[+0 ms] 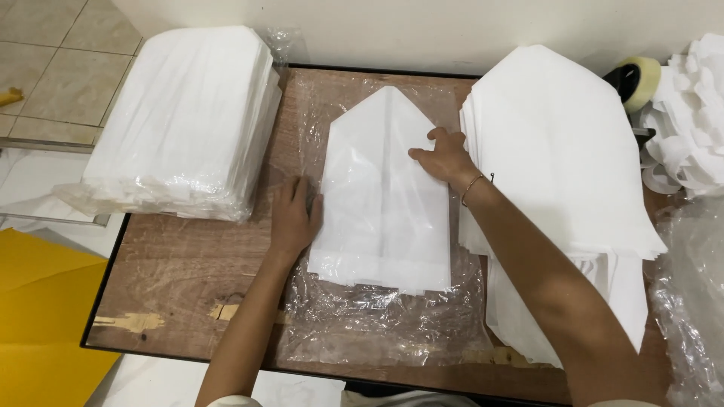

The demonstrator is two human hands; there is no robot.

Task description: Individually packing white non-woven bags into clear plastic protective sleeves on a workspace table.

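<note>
A white folded sheet with a pointed far end [381, 196] lies on a clear plastic bag [377, 324] in the middle of a brown wooden table [173, 279]. My left hand [292, 215] rests flat against the sheet's left edge, fingers on the plastic. My right hand [445, 157] presses down on the sheet's right side, fingers spread, with a thin bracelet at the wrist. Neither hand grips anything.
A wrapped stack of white sheets [185, 120] sits at the table's left. A loose stack of pointed white sheets [558, 173] lies to the right. A tape roll [637, 81] and white strips [690, 113] are far right; yellow paper [38, 301] lies on the floor.
</note>
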